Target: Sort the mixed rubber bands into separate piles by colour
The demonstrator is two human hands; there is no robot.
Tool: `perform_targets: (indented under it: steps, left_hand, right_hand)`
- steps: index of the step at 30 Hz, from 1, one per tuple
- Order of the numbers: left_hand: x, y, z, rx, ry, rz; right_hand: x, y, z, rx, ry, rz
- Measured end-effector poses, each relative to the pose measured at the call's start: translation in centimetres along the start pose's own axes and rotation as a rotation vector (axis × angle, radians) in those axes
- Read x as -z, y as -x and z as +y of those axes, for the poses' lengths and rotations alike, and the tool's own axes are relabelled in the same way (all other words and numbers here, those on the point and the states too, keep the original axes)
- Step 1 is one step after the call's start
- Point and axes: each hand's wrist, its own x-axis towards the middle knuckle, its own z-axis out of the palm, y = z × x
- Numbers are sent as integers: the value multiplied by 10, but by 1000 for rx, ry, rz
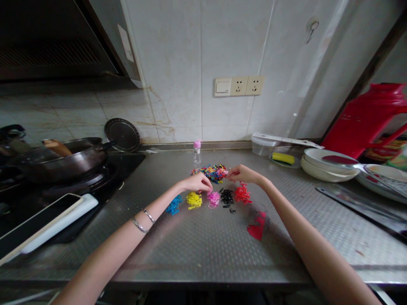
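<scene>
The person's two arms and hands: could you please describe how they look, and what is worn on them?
The left hand and right hand are bare, without gloves. Both slender forearms show no sleeves in the picture. Above the left wrist is silver-coloured bracelet jewellery, appearing as two narrow bands; the right wrist has none.

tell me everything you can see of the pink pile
The pink pile is a small, loose heap of thin, tangled pieces, plastic or rubber by the look; a loop shows at its near edge. It lies on the metal counter between the yellow pile and the black pile, in front of the multicolored heap. The left hand is at its far edge; whether it touches is unclear.
</scene>
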Motion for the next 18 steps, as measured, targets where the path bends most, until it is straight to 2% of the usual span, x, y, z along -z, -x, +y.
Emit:
perform_targets:
  steps: [4, 11, 18]
  left_hand:
    - [0, 1, 3, 10, -28, 24]
    - [6, 7, 10, -28, -49, 85]
    - [19, 6, -8, 16, 37, 212]
  right_hand:
    - [-8, -4, -1, 17, 100, 75]
    - [-26, -11, -3, 30, 319, 125]
    - [-33, -13, 3, 51, 360, 139]
